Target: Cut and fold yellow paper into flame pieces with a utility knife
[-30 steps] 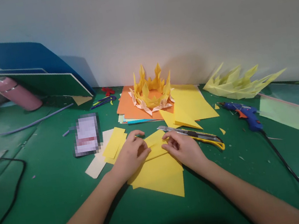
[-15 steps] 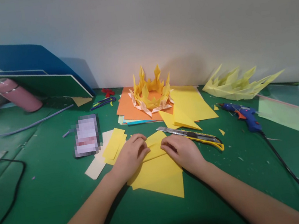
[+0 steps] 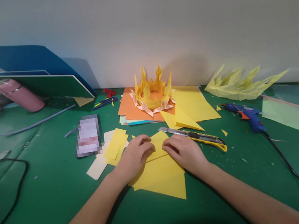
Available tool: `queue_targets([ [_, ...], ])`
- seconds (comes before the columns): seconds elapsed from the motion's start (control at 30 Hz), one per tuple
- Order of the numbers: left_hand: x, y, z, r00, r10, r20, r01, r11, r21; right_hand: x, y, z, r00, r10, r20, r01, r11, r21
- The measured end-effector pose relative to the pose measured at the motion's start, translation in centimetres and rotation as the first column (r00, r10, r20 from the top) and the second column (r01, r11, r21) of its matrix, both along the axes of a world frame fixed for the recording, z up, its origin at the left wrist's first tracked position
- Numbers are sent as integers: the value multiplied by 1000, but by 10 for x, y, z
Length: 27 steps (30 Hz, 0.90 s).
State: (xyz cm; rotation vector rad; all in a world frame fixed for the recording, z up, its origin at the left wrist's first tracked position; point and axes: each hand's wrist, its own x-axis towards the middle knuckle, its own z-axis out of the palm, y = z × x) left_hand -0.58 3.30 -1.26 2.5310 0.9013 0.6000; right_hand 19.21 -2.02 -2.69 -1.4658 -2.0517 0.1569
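Both my hands rest on a folded yellow paper sheet [image 3: 162, 174] lying on the green table. My left hand [image 3: 134, 158] has its fingers curled and pressed onto the fold at the sheet's top left. My right hand [image 3: 184, 152] is curled the same way and presses the paper's upper right part. The fingertips of the two hands lie close together over a smaller yellow piece [image 3: 158, 142]. A yellow utility knife [image 3: 196, 138] with its blade out lies just beyond my right hand.
A yellow paper crown-like flower [image 3: 153, 92] sits on orange and yellow sheets [image 3: 193, 103] at the back. A blue glue gun [image 3: 246, 115] with a black cord lies right. Pale yellow paper strips [image 3: 113, 144], a phone [image 3: 87, 135], leaning boards [image 3: 39, 80] and a pink tube [image 3: 19, 94] are left.
My fingertips have drawn closer together along the fold and curled tighter. The view shifted slightly; the paper stays in place.
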Motion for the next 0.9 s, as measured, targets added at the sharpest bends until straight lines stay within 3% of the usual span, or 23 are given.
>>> queue_targets([
  [0.17,-2,2,-3,998,-30,48,31,999,-14,2,-10,10,969,188,162,-214,965,155],
  [0.27,-4,4,-4,997,-35,72,38,998,-41,0,-13,15,920,303,250,-347,926,153],
  [0.7,-18,17,3,978,-208,5,206,967,-149,-7,-9,14,853,411,322,-433,902,-5],
  [0.9,-18,17,5,975,-223,7,220,959,-176,-10,-1,22,777,508,371,-505,856,-113],
])
